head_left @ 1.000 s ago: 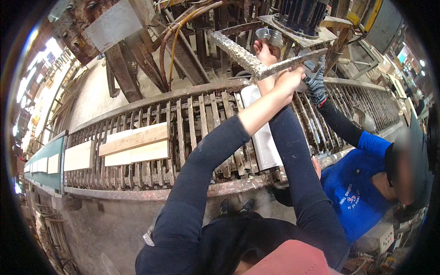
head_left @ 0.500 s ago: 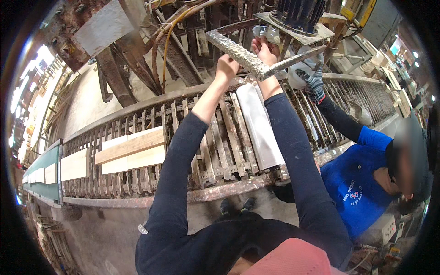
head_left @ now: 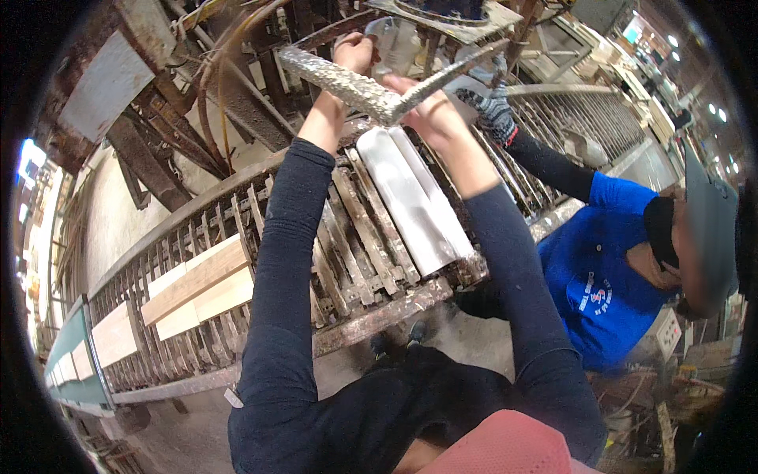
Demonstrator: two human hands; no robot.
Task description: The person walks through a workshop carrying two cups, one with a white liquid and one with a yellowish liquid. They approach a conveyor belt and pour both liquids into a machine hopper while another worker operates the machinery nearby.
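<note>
My left hand (head_left: 355, 54) is beyond a crusted, angled metal frame (head_left: 347, 83), fingers curled at the side of a clear plastic container (head_left: 392, 43). My right hand (head_left: 433, 114) reaches up from beneath the frame's corner; its fingertips are at the container's lower end, and a bar partly hides the fingers. How they grip is hard to see. Below my hands, a long, shiny white sheet or trough-like panel (head_left: 410, 205) lies across the conveyor slats. To the right, a co-worker's gloved hand (head_left: 493, 114) is close to the frame, by some pale, translucent material.
Pale wooden boards (head_left: 197, 288) lie on the slatted conveyor (head_left: 347, 245) at the left, leading to a green belt (head_left: 79, 375). A co-worker in a blue shirt (head_left: 596, 288) stands close on my right. Machine posts and hoses (head_left: 217, 87) rise at the far left.
My left hand has moved farther away, up to the clear container, while my right hand stays near it. The whole view has shifted, so the frame and conveyor appear farther left.
</note>
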